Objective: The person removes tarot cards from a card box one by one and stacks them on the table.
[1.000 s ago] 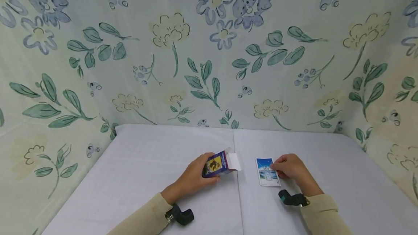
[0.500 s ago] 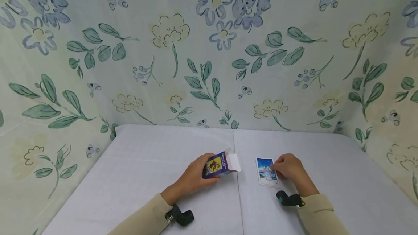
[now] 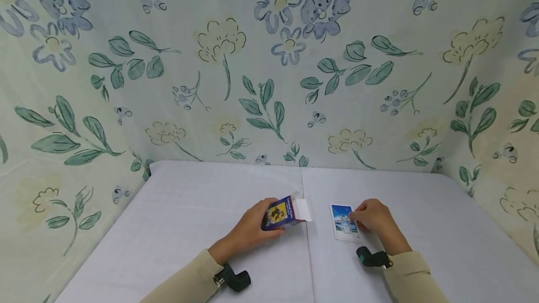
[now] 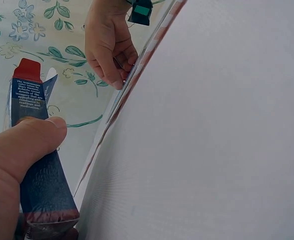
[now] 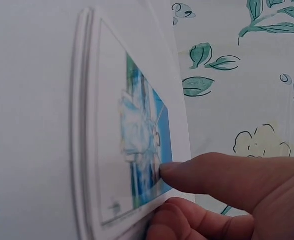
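Observation:
My left hand (image 3: 248, 229) grips a blue tarot card box (image 3: 279, 214) with a yellow picture on its front, tilted above the white table. Its white end flap stands open toward the right; the left wrist view shows the thumb lying across the narrow printed side of the box (image 4: 42, 185). To the right, a thin stack of tarot cards (image 3: 344, 229), face up with a blue picture on top, lies on the cloth. My right hand (image 3: 375, 220) pinches its right edge. In the right wrist view the thumb presses on the top card's face (image 5: 109, 165), other fingers curled at the edge.
A white cloth (image 3: 202, 200) with a crease down the middle covers the table. Floral fabric (image 3: 269, 106) hangs behind and at both sides. Dark wrist cameras sit at the left cuff (image 3: 236, 280) and the right cuff (image 3: 372, 257).
My right wrist has shifted slightly left since a second ago, and another card's edge shows below the top card. My left hand and the box stay in place.

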{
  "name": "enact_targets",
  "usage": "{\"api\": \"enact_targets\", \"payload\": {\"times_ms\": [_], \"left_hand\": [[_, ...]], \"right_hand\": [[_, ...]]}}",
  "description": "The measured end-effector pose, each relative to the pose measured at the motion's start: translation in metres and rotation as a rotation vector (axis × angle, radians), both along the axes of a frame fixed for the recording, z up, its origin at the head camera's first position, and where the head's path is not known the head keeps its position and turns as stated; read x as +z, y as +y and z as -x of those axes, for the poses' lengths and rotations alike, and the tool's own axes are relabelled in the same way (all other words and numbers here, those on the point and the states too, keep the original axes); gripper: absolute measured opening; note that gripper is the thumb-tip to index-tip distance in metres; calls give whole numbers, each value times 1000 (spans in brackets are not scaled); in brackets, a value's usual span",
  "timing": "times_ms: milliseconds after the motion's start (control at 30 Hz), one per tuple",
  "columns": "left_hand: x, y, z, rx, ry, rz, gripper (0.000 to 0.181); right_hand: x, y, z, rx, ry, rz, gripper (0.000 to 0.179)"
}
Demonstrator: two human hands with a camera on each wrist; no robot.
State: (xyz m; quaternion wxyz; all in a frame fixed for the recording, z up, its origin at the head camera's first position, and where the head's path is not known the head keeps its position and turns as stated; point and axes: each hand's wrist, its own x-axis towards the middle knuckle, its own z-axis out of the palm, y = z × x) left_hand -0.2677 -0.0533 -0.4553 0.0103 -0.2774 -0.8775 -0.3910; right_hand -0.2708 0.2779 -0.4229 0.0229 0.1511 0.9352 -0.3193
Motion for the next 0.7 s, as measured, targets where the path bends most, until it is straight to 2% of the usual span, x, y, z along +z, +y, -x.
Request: {"api": "enact_targets", "payload": {"times_ms": [700], "left_hand": [[1,1,0,4,-15,-9,80]], "right_hand": [[1,3,0,-19,-15,25,25]]}}
